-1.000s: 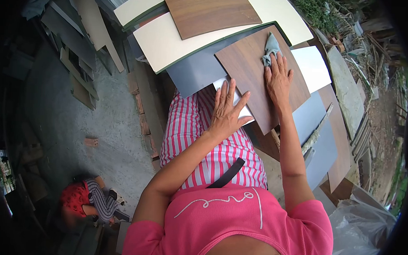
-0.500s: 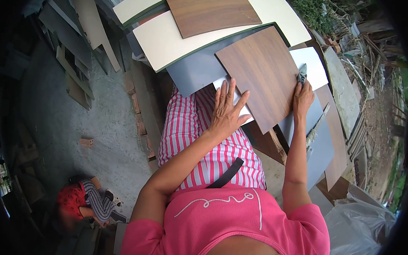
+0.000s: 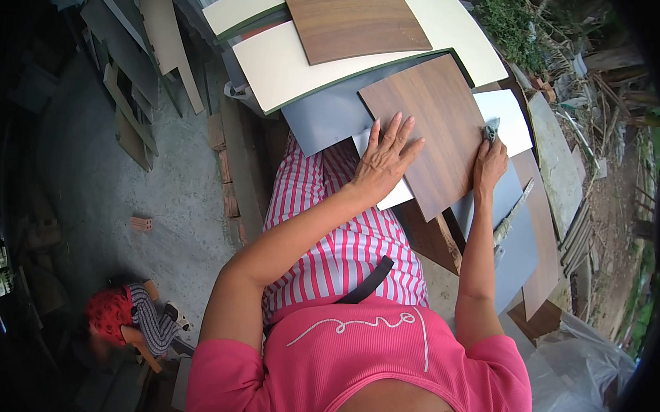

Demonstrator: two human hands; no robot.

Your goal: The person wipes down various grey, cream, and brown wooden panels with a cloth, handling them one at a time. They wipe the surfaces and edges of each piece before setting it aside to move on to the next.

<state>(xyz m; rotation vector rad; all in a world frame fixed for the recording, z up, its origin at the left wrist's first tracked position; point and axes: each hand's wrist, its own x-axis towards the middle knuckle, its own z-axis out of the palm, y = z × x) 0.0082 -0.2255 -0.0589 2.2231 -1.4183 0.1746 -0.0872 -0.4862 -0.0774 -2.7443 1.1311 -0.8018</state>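
A brown wood-grain panel lies over white and grey sheets in front of me. My left hand rests on its left edge, fingers spread and stretched out over the surface. At the right edge, my right hand is closed around a small crumpled grey-green rag, beside a white sheet. A second wood-grain panel lies farther off on a cream panel. Below it a dark grey sheet sticks out.
Grey boards and a stick are on my right, with clear plastic sheeting nearer. Tall boards lean at the far left. On the concrete floor lies a brick; another person crouches lower left.
My left hand has moved up and right, from beside the panel's edge onto its surface. My right hand with the rag has slid slightly down along the right edge.
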